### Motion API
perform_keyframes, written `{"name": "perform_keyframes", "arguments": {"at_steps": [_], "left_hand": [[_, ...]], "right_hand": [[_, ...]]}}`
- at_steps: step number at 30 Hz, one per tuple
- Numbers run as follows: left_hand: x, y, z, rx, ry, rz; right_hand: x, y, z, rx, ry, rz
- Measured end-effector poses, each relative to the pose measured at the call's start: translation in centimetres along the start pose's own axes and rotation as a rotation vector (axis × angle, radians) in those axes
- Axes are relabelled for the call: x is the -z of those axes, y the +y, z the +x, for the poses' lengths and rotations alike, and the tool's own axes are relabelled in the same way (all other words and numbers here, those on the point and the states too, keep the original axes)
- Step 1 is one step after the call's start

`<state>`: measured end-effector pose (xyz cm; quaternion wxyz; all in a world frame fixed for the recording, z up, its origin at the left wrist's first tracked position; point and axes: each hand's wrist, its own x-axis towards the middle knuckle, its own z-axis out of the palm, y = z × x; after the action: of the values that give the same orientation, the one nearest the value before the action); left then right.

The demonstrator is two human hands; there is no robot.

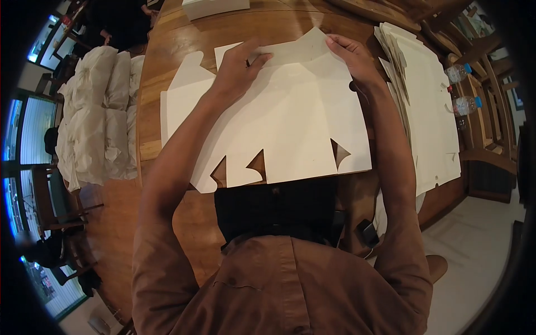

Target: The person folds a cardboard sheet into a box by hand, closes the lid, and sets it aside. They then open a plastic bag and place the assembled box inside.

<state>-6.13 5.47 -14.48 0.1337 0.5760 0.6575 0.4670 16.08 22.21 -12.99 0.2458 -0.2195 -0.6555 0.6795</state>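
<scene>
A flat white cardboard box blank [296, 123] lies in front of me, with notched cut-outs along its near edge and a tab at its left end. Its far flap is folded up, and a corner of it rises near my right hand. My left hand [237, 72] grips this flap left of the middle, its thumb pointing right along it. With thumb and fingers, my right hand [353, 56] pinches the flap close to its raised corner. Part of my left fingers is hidden behind the thumb and the card.
A stack of flat white blanks [427, 111] lies on the right, beside plastic bottles [466, 105] with blue caps. A white box [215, 8] stands at the table's far side. Wrapped white bundles [97, 111] are piled at left. Another person [125, 22] is at the far left.
</scene>
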Motion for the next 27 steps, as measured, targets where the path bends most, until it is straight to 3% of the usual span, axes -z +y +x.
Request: {"name": "perform_keyframes", "arguments": {"at_steps": [9,12,27], "left_hand": [[0.0,-0.6,0.0,-0.079,0.009,-0.048],[-0.1,-0.8,0.0,-0.097,0.005,-0.009],[-0.1,-0.2,0.1,-0.132,-0.095,0.034]], "right_hand": [[-1.0,-1.3,0.2,-0.170,0.134,-0.072],[-0.6,0.0,0.1,-0.071,-0.003,0.058],[-2.9,-1.6,0.7,0.000,-0.072,-0.437]]}}
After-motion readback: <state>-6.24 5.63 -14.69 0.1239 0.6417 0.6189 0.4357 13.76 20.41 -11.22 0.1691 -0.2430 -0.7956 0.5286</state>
